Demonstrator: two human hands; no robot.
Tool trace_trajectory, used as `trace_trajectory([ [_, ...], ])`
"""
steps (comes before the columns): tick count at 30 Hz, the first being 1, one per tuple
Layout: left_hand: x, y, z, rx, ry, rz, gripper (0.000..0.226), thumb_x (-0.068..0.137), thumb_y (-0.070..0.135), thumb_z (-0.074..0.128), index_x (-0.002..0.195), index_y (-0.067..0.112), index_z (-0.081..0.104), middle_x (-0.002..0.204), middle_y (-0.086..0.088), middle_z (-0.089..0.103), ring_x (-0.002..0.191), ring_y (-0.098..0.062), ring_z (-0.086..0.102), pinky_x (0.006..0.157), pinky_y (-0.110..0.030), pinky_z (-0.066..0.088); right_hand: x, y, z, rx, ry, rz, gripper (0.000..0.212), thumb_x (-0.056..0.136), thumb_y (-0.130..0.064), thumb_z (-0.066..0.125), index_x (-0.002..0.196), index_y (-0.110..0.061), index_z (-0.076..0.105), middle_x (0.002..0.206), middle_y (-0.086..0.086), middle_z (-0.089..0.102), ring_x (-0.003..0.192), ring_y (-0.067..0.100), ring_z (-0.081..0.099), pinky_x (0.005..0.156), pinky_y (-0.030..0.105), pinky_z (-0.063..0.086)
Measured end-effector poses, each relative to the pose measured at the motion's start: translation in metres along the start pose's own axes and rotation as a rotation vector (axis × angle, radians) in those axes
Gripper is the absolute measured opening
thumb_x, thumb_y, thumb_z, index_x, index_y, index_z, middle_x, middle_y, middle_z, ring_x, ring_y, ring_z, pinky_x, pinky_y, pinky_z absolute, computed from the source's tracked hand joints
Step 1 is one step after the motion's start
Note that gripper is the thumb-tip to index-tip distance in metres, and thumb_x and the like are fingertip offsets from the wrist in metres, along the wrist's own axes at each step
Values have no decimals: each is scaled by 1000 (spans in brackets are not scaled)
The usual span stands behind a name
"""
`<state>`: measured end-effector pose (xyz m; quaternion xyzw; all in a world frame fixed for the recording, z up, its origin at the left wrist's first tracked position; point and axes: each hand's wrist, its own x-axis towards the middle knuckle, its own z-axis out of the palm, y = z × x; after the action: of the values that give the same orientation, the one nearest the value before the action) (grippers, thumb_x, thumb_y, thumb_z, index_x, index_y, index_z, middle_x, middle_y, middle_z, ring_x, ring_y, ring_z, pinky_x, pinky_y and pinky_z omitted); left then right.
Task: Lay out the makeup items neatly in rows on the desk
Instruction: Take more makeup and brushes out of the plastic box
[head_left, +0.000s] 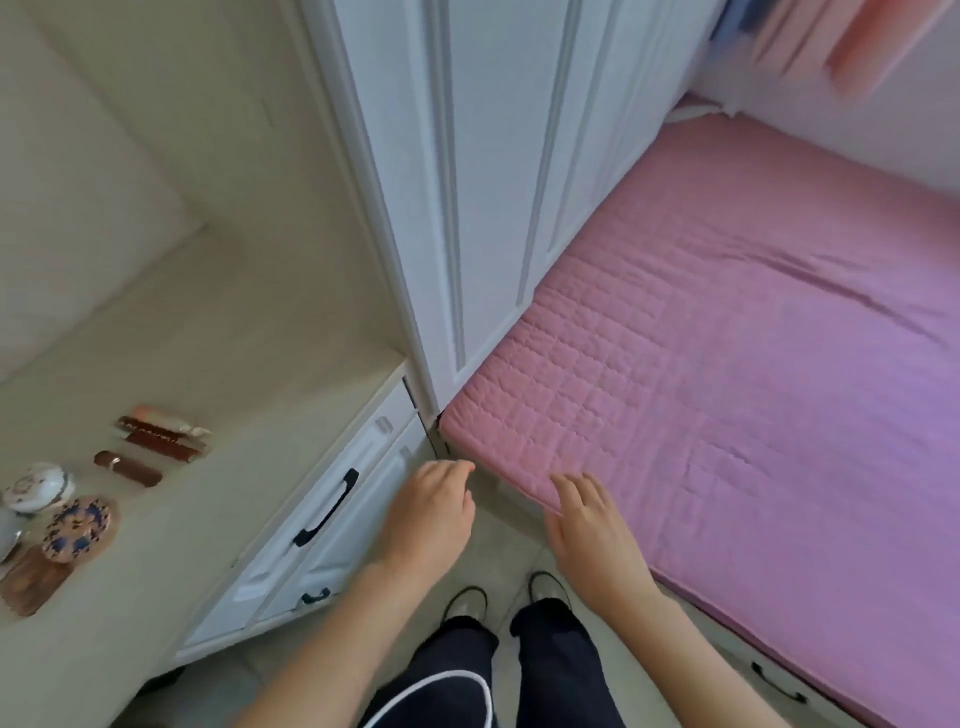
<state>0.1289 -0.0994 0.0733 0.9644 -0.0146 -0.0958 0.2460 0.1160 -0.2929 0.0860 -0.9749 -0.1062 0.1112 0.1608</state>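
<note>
Cream desk (218, 467): brown makeup tubes (156, 441), round patterned compacts (78, 527), laid in rows. Left hand (428, 519) loosely curled, empty; right hand (592, 525) relaxed, empty, over pink quilted mattress (727, 338).

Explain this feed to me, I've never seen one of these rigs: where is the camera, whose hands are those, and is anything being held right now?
There is no machine here. The one picture comes from a wide-angle camera worn on a person's head, looking forward and down, so the edges bend.

The two bare hands belong to that person. The left hand hangs in front of the white drawers, fingers loosely curled, holding nothing. The right hand has its fingers spread at the corner of the pink bed cover; it holds nothing either, and I cannot tell if it touches the cover.

On the desk at the left lie the makeup items: three brown tubes side by side, a white round pot, a blue patterned round case and a brown case. The picture is blurred, so finer detail is unclear.
</note>
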Motion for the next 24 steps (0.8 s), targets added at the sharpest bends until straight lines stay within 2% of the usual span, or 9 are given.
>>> trace_trajectory([
  [4,4,2,-1,71,-86,173,38,96,18,44,133,17,50,128,4,57,123,-12,45,99,-26,39,-29,-7,6,18,43,172,35,94,-13,49,127,-1,52,120,10,59,115,32,51,109,33,30],
  [7,5,20,5,115,-146,327,37,94,18,47,131,17,53,124,4,59,119,-13,48,97,-25,39,-55,-6,2,41,79,316,36,94,-14,51,128,-1,51,123,10,57,120,32,49,113,31,21],
  [10,5,50,18,172,-202,489,37,94,21,48,130,19,53,121,4,60,114,-13,50,95,-24,39,-85,5,-5,25,184,459,37,82,-10,69,116,3,61,111,13,65,108,34,61,106,34,33],
  [13,1,90,35,224,-265,673,34,93,20,49,126,18,55,117,3,61,111,-15,51,95,-26,42,-122,21,-7,46,268,592,42,82,-12,71,119,5,59,116,15,65,113,34,59,105,36,32],
  [15,-7,121,45,245,-295,776,32,91,16,54,123,14,58,111,0,63,107,-19,55,91,-30,45,-148,34,-3,80,282,676,45,91,-18,60,130,2,51,129,14,57,127,33,48,112,34,24],
  [18,-27,163,65,273,-352,883,32,91,16,55,123,14,58,109,0,64,106,-21,55,87,-32,46,-190,51,7,114,266,795,50,101,-30,34,145,-7,30,149,6,35,143,23,21,120,31,10],
  [22,-72,212,97,295,-433,1054,33,88,12,57,121,9,60,110,-5,65,107,-26,56,85,-37,48,-253,65,16,214,316,980,51,102,-31,33,147,-8,26,151,5,31,145,23,13,119,30,13],
  [24,-99,236,115,296,-458,1129,37,89,12,57,126,7,57,121,-5,62,117,-26,53,94,-36,46,-288,73,20,245,331,1056,52,102,-32,31,148,-10,23,154,5,26,146,23,8,119,32,15],
])
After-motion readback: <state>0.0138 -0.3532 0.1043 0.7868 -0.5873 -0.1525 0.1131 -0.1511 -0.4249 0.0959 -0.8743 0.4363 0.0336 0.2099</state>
